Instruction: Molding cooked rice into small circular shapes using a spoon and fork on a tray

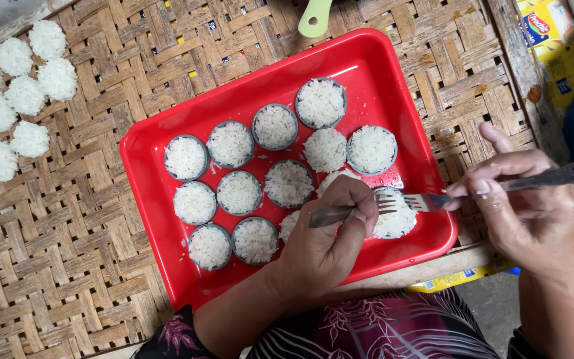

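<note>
Viewed from above: rice cake (396, 216) in its small round mould, at the near right corner of the red tray (167, 219); white, grainy, domed, slightly ragged at the edge; flanked by two forks meeting over it, long axes running left–right. Left hand (327, 246) closed around a dark-handled fork (347, 211), directly beside the cake and nearer; right hand (533, 213) pinching a second fork (499, 188), tines touching the cake's top.
</note>
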